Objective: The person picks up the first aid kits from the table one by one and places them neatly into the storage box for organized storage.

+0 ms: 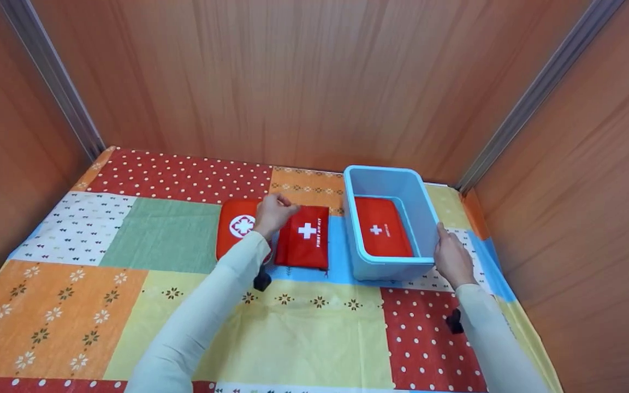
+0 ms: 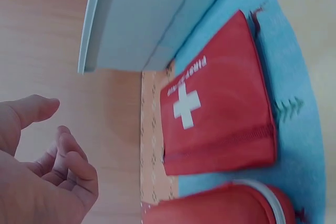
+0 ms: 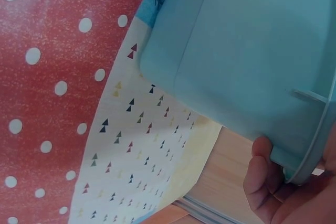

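A light blue plastic bin (image 1: 393, 266) stands on the cloth, with a red first aid pouch (image 1: 383, 226) lying flat inside. My right hand (image 1: 452, 255) grips the bin's right rim near the front corner; the right wrist view shows fingers curled under the rim (image 3: 310, 163). Over the gap between two other red kits hovers my left hand (image 1: 273, 214), holding nothing, thumb apart from loosely bent fingers (image 2: 73, 158). To its right lies a flat red first aid pouch (image 1: 303, 245) with a white cross. On its left is a rounded red case (image 1: 232, 210) with a white emblem, partly covered by the left arm.
A patchwork tablecloth (image 1: 314, 338) covers the table. Wood-grain panels (image 1: 314, 82) rise at the back and both sides, with metal strips (image 1: 544, 93) in the corners. The bin stands close to the back panel.
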Motion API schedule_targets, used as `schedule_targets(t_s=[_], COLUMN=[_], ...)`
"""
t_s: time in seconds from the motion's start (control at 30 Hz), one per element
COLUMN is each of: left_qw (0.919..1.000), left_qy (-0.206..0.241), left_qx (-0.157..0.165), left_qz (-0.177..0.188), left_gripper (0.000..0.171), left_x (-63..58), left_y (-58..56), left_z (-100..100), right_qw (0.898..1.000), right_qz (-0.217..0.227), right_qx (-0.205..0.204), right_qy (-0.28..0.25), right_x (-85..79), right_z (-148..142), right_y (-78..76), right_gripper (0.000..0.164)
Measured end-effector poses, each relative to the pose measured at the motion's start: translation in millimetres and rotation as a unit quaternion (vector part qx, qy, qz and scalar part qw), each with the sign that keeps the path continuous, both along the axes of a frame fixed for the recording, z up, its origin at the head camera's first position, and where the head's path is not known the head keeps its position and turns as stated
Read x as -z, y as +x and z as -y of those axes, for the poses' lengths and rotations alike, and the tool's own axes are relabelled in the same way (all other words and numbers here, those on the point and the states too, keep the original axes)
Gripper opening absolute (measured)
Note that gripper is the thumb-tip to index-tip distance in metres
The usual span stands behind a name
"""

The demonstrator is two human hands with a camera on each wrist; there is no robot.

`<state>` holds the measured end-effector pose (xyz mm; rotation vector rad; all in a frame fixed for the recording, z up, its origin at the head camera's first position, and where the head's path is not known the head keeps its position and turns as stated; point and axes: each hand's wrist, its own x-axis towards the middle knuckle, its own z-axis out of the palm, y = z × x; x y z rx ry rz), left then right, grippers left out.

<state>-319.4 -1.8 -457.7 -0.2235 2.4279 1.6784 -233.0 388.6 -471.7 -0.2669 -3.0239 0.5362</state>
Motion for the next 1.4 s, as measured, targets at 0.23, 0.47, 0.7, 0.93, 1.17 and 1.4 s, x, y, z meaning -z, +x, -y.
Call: schedule_targets(t_s=[0.23,0.47,0.7,0.93,1.17,1.4], left_qw=[0.9978,0.9947,0.9922,0.9848,0.9873,0.9902], left_qy=[-0.050,-0.079,-0.090,-0.159,-0.134,-0.047], left_qx=[-0.043,-0.060,-0.081,-0.070,-0.069,-0.068], left_qz=[-0.005,0.027,0.032,0.009,0.053,0.112], left_gripper=[0.030,0.029,0.040,0.051,0.067,0.070], left_x=[14.8,26.1,37.8,55.8,72.1,77.2], left_y=[-0.3,1.0,8.0,18.2,24.2,31.0], left_z=[34.3,68.6,93.2,108.7,116.0,120.2], right_qw=[1.000,1.000,0.999,1.000,1.000,1.000], right_qz=[0.001,0.003,-0.020,-0.004,0.005,0.006], right_qx=[-0.004,-0.001,-0.012,-0.002,0.002,0.002], right_qy=[-0.003,-0.012,0.024,0.008,0.005,0.002], right_x=[-1.1,0.5,3.0,2.6,1.1,0.0], right_z=[0.4,0.2,-0.1,0.1,0.1,0.0], right_y=[1.7,1.5,-0.5,-0.4,0.6,1.5], right_gripper=[0.049,0.050,0.050,0.051,0.050,0.049])
